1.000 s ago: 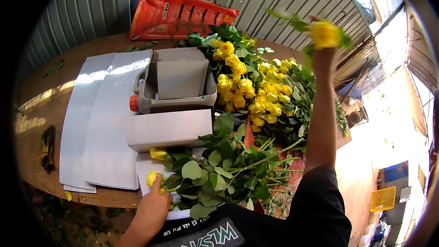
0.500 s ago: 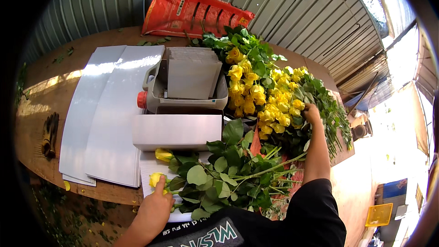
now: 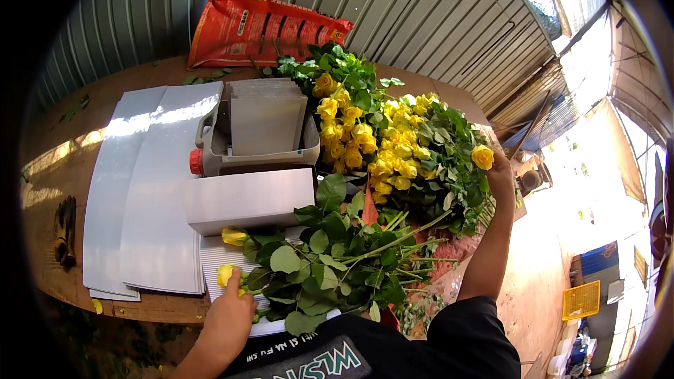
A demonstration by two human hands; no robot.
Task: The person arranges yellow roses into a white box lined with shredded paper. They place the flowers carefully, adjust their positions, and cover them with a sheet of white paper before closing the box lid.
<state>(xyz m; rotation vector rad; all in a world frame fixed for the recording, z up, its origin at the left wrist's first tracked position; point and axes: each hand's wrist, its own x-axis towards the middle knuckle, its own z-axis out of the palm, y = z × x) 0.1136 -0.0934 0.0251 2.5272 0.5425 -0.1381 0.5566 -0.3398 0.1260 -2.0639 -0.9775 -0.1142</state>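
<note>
My right hand (image 3: 500, 175) is raised at the right of the flower pile, closed on a yellow rose (image 3: 483, 157) just under its bloom; most of its stem is hidden. At the lower left, my left hand (image 3: 230, 317) grips another yellow rose (image 3: 225, 276) near its bloom, the index finger against the petals. That rose lies with a second yellow rose (image 3: 234, 237) on white corrugated sheet (image 3: 213, 260), their leafy stems (image 3: 337, 260) pointing right. Beyond, a large pile of yellow roses (image 3: 397, 147) covers the table's right side.
Flat white sheets (image 3: 158, 203) are stacked at left, beside dark gloves (image 3: 65, 231). A cut-open jug (image 3: 263, 161) with a red cap holds grey cards (image 3: 267, 123), behind a white box (image 3: 253, 200). A red bag (image 3: 263, 31) leans on the metal wall.
My right hand has moved right from the pile and now holds up a single yellow rose. My left hand stays at the rose on the corrugated sheet. The whole view has shifted slightly.
</note>
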